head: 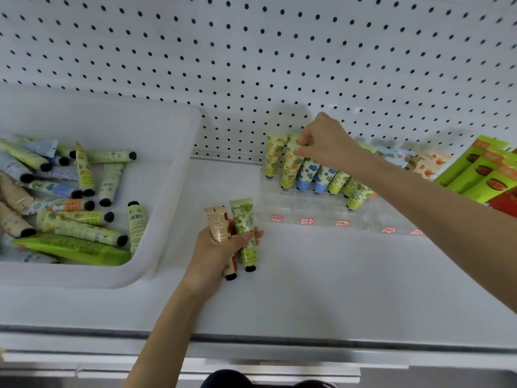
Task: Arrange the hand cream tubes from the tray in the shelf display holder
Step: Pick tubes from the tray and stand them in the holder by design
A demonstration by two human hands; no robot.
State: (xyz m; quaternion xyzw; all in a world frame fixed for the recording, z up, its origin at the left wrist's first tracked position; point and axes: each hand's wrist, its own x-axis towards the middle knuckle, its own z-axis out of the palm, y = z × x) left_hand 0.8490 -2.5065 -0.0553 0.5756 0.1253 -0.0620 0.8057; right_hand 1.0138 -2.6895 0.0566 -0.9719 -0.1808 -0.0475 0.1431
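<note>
Left of the left hand, the white tray holds a loose heap of hand cream tubes, black caps pointing every way, with one larger bright green tube at its near edge. The left hand grips two tubes upright, caps down: a peach tube and a green-patterned tube. Beyond it and to its right stands the clear display holder. The holder's back rows carry a yellow-fruit tube, blue-flowered tubes and green tubes, and small red labels run along its front. The right hand pinches the top of a second yellow tube standing in the holder. Its forearm crosses over the holder's right end, hiding part of it. Beyond the forearm lie flat patterned packs and green boxes on the shelf, against the pegboard.
</note>
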